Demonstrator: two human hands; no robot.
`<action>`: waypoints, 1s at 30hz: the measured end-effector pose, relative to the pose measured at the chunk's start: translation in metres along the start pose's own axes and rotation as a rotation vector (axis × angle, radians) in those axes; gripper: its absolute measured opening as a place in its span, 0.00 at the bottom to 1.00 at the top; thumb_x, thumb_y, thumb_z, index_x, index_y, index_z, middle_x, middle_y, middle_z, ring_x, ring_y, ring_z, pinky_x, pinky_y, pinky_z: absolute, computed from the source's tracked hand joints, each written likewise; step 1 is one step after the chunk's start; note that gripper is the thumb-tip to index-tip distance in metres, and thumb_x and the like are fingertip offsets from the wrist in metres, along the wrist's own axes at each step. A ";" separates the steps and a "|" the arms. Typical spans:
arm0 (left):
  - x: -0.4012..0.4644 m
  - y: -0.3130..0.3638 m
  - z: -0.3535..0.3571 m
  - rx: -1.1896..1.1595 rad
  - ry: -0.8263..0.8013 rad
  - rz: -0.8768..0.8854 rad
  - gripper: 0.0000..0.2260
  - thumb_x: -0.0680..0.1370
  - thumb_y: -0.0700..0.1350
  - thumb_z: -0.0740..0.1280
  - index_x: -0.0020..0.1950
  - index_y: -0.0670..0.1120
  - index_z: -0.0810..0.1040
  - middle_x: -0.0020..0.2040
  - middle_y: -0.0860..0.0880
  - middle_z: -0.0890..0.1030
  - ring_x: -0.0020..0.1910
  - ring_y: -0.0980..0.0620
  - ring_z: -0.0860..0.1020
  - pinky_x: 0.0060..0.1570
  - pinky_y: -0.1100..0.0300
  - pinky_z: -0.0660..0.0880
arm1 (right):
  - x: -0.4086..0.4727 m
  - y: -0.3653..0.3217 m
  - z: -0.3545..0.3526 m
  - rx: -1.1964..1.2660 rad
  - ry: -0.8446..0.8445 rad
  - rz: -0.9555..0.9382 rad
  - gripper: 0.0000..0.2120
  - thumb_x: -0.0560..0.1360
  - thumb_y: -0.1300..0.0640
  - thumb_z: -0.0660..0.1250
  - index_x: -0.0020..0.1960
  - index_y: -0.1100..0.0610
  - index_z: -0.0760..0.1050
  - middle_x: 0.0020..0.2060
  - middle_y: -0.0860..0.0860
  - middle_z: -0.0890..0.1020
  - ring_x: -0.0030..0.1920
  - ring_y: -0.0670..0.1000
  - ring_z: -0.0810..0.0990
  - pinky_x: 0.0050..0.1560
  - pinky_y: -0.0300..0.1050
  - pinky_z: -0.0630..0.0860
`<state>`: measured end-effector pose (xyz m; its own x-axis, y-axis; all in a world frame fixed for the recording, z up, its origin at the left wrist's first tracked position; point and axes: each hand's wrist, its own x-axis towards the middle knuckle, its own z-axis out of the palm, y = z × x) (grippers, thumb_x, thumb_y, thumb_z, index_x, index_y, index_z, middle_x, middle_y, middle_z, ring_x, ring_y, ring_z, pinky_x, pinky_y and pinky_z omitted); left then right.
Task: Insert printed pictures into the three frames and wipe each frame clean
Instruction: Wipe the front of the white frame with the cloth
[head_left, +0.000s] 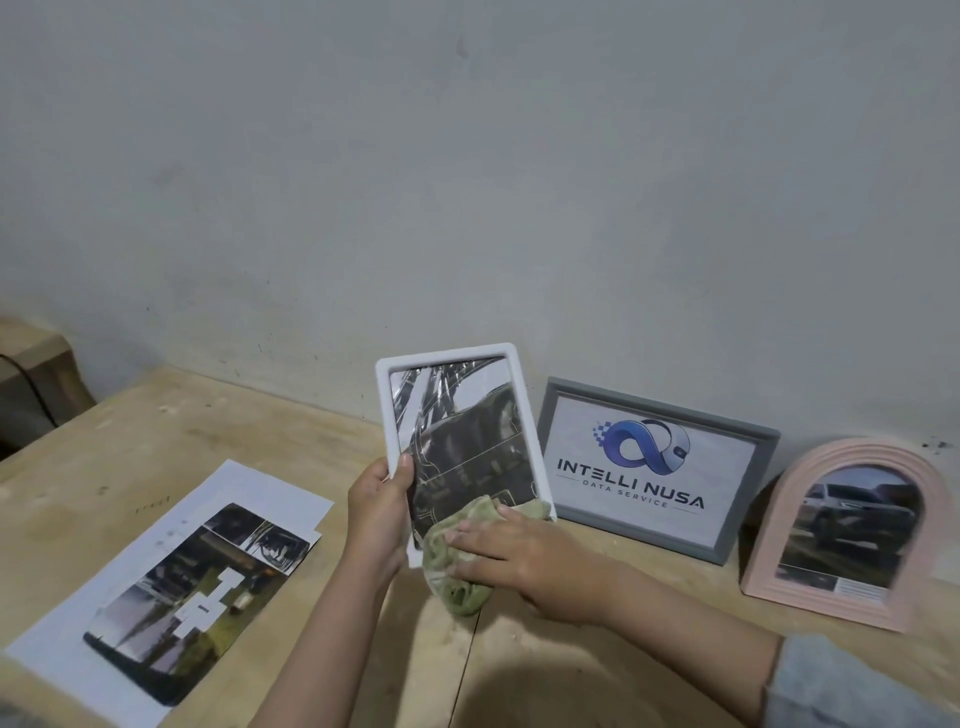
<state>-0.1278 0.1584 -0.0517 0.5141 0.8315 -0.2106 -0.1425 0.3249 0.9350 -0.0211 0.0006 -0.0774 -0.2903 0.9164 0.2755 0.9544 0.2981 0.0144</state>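
My left hand holds a white rectangular frame by its left edge, tilted up off the table, with a dark picture showing behind its glass. My right hand presses a crumpled green cloth against the frame's lower part. A grey frame with a blue logo print leans on the wall to the right. Further right stands a pink arched frame holding a car picture.
Printed sheets with dark pictures and cut-out gaps lie on the wooden table at the left. A grey wall runs along the table's back edge. A box with a black cable sits at the far left.
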 end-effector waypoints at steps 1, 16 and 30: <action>0.001 0.002 -0.001 -0.003 0.017 0.007 0.08 0.80 0.40 0.62 0.41 0.41 0.76 0.27 0.52 0.77 0.28 0.55 0.73 0.24 0.69 0.70 | -0.002 0.003 -0.002 -0.045 0.014 -0.023 0.19 0.72 0.68 0.61 0.61 0.57 0.74 0.64 0.57 0.76 0.66 0.57 0.73 0.62 0.62 0.68; 0.031 0.014 -0.057 0.176 0.266 0.108 0.09 0.80 0.44 0.63 0.40 0.45 0.75 0.31 0.48 0.67 0.31 0.50 0.65 0.33 0.57 0.62 | -0.013 0.059 -0.001 -0.034 -0.064 0.194 0.30 0.62 0.72 0.68 0.61 0.53 0.74 0.59 0.53 0.80 0.55 0.54 0.81 0.40 0.46 0.82; 0.048 -0.003 -0.107 0.269 0.406 0.119 0.07 0.80 0.42 0.62 0.43 0.42 0.75 0.32 0.47 0.66 0.31 0.51 0.63 0.32 0.58 0.59 | 0.071 0.155 0.141 0.284 -0.241 0.624 0.30 0.75 0.69 0.58 0.74 0.52 0.60 0.68 0.54 0.68 0.67 0.55 0.68 0.65 0.47 0.69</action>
<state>-0.1932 0.2451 -0.0951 0.1294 0.9814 -0.1418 0.0707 0.1335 0.9885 0.0969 0.1494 -0.1917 0.2639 0.9621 -0.0688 0.9021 -0.2714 -0.3356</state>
